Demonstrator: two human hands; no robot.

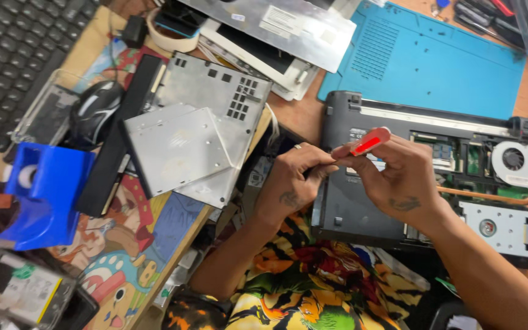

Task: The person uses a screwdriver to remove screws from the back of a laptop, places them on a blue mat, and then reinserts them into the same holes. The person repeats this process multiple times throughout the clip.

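Pinched between right thumb and fingers: a red-handled screwdriver (369, 142), handle up and to the right, shaft running down-left and lost behind the left hand (291, 174). Right hand (392, 177) clenched on the handle, just above the laptop (362, 208). Left hand curled shut, fingertips meeting the tool's shaft; what exactly sits inside that grip, tip or screw, hidden, cannot tell. Ring on one left finger, small tattoos on both hands.

Laptop upside down, bottom cover partly off: fan (512, 160) at upper right, copper heat pipe (490, 195) crossing below it, green boards near the top edge, silver plate at lower right. Near edge covered by the forearms and a patterned shirt; right edge cut off by the frame.

Left of the hands, on the desk: grey optical drive (181, 146) lying on a perforated metal cover (221, 85). Farther left, black mouse (96, 110) and blue tape dispenser (47, 189), keyboard (7, 49) cropped at the corner. Blue mat (423, 61) beyond the laptop, tools at its far edge too small to make out. Bottom-left clutter blurred.
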